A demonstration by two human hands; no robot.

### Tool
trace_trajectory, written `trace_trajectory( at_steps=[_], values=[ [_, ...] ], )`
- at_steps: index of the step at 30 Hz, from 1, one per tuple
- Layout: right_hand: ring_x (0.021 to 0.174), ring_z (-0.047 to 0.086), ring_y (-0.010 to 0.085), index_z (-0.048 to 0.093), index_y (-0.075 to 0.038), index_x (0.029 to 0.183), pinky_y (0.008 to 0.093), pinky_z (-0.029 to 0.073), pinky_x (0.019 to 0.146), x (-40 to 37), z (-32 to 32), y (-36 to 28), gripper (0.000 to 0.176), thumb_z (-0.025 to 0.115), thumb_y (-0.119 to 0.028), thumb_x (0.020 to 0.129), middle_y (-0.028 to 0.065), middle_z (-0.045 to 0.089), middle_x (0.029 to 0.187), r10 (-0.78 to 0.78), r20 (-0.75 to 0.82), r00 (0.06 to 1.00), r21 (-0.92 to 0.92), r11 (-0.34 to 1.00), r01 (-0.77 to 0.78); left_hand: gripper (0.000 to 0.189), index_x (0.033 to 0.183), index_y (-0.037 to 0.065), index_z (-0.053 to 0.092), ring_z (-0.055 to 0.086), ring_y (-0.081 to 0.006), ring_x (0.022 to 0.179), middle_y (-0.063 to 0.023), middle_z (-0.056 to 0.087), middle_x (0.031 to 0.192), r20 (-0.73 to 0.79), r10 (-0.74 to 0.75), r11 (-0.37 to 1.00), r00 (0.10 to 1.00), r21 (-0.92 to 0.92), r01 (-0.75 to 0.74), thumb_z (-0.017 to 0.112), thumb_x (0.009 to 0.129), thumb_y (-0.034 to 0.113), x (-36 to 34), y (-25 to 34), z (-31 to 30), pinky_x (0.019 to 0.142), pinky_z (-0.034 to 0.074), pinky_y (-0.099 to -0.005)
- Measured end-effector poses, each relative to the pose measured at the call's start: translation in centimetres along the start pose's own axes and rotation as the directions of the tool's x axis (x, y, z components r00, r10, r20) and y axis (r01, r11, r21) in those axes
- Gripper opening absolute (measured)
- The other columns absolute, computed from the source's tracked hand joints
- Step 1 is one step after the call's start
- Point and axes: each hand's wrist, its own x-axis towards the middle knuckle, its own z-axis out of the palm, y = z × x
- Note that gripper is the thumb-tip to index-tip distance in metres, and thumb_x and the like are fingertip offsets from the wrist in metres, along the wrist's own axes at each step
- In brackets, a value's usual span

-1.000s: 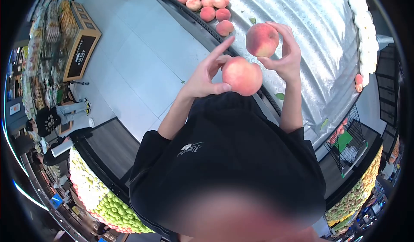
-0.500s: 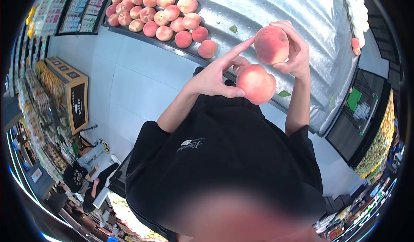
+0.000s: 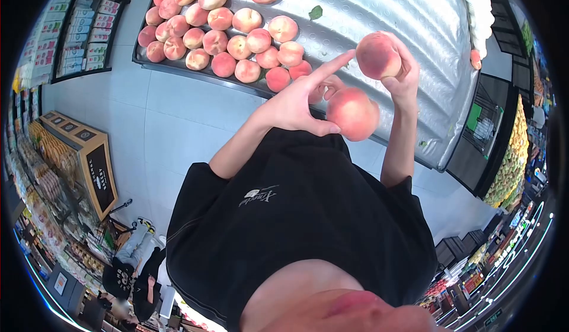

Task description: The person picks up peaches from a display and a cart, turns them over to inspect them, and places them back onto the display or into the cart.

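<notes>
My left hand holds a large pink peach, its thumb at the peach's lower left side. The index finger of that hand stretches towards a second, redder peach, and its other fingers are partly hidden. That redder peach sits in my right hand, whose fingers wrap around its right side and underside. Both peaches are close together above the edge of the silver padded display surface. Many loose peaches lie on this display at the upper left.
A green leaf lies on the display. Bakery shelving with a wooden-framed sign stands at left. Two people are at the lower left. A black stand and yellow-green produce are at right.
The view has shifted, so the display peaches appear lower and larger. The peach in my right hand has turned a little and sits slightly farther from the other one. Both hands keep their hold.
</notes>
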Motion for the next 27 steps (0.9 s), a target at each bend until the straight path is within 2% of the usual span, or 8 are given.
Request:
trace_trajectory(
  at_steps=[3,6,9,16,18,22,23,27],
  values=[
    [0.123,0.053,0.0242,0.053,0.009,0.132,0.0384,0.039,0.109,0.7,1.8,-0.1,0.078,0.083,-0.009,0.062,0.0142,0.057,0.127,-0.044,-0.035,0.998,-0.095,0.995,0.041,0.11,0.158,0.022,0.024,0.045,-0.0131,0.074,-0.0013,0.058,0.093,0.042,-0.041,0.948,0.998,0.316,0.026,0.083,0.064,0.013,0.1,1.7,-1.4,0.07,0.042,-0.0274],
    [0.122,0.053,0.0235,0.055,0.007,0.131,0.0379,0.038,0.109,0.8,2.7,-0.2,0.074,0.082,-0.008,0.063,0.0134,0.058,0.125,-0.065,-0.063,0.996,-0.198,0.979,0.051,0.108,0.158,0.012,0.022,0.053,-0.0166,0.093,-0.0058,0.062,0.104,0.068,-0.146,0.883,0.987,0.46,0.099,0.081,0.067,0.013,0.1,3.2,-2.2,0.092,0.044,-0.0349],
    [0.121,0.053,0.0227,0.057,0.004,0.129,0.0373,0.038,0.108,0.8,3.3,-0.6,0.071,0.083,-0.007,0.064,0.0125,0.059,0.123,-0.106,-0.081,0.991,-0.309,0.948,0.076,0.111,0.159,0.014,0.017,0.053,-0.0176,0.091,-0.0065,0.063,0.104,0.088,-0.162,0.871,0.983,0.48,0.1,0.081,0.068,0.012,0.0,3.3,-2.9,0.091,0.044,-0.035],
    [0.118,0.056,0.0195,0.059,0.002,0.129,0.0341,0.041,0.105,1.5,3.3,0.9,0.065,0.083,-0.009,0.069,0.0097,0.062,0.124,-0.089,-0.174,0.981,-0.532,0.846,-0.017,0.122,0.158,0.022,-0.012,0.058,-0.016,0.095,-0.0098,0.064,0.112,0.127,-0.116,0.982,0.985,-0.135,0.133,0.078,0.076,0.011,-0.2,-2.9,-2.9,0.089,0.046,-0.033],
    [0.118,0.056,0.0183,0.059,0.002,0.128,0.0332,0.042,0.105,2.3,1.2,3.3,0.061,0.082,-0.01,0.073,0.0095,0.062,0.125,-0.023,-0.229,0.973,-0.428,0.9,-0.079,0.121,0.157,0.025,-0.013,0.056,-0.0122,0.085,-0.0092,0.063,0.111,0.082,-0.146,0.891,0.986,-0.423,0.167,0.076,0.078,0.005,-0.1,-6.0,-2.7,0.08,0.045,-0.0269],
    [0.121,0.055,0.0167,0.056,0.002,0.133,0.0324,0.04,0.106,1.0,-3.2,6.7,0.056,0.077,-0.014,0.083,0.0096,0.061,0.128,0.079,-0.375,0.924,-0.202,0.965,-0.164,0.103,0.158,0.025,-0.008,0.055,-0.0098,0.083,-0.0038,0.059,0.096,-0.115,-0.326,0.626,0.938,-0.77,0.124,0.062,0.087,-0.002,-0.8,-11.4,-3.4,0.086,0.047,-0.0287],
    [0.12,0.055,0.0164,0.056,0.003,0.134,0.032,0.04,0.106,0.4,-4.5,7.4,0.056,0.076,-0.014,0.085,0.0096,0.061,0.128,0.081,-0.392,0.916,-0.188,0.968,-0.166,0.097,0.159,0.024,-0.002,0.055,-0.0079,0.084,0.0,0.055,0.089,-0.219,-0.377,0.623,0.9,-0.779,0.072,0.059,0.088,-0.002,0.0,-10.4,-3.7,0.088,0.046,-0.0284],
    [0.118,0.057,0.0157,0.056,0.003,0.134,0.0318,0.041,0.104,0.4,-5.3,7.9,0.055,0.075,-0.019,0.087,0.0093,0.063,0.127,0.112,-0.481,0.869,-0.133,0.971,-0.199,0.102,0.158,0.015,0.006,0.056,-0.0091,0.083,-0.0028,0.059,0.091,-0.538,-0.132,0.93,0.832,-0.358,-0.084,0.074,0.082,0.005,5.5,-7.1,-9.9,0.082,0.048,-0.0259]
  ],
)
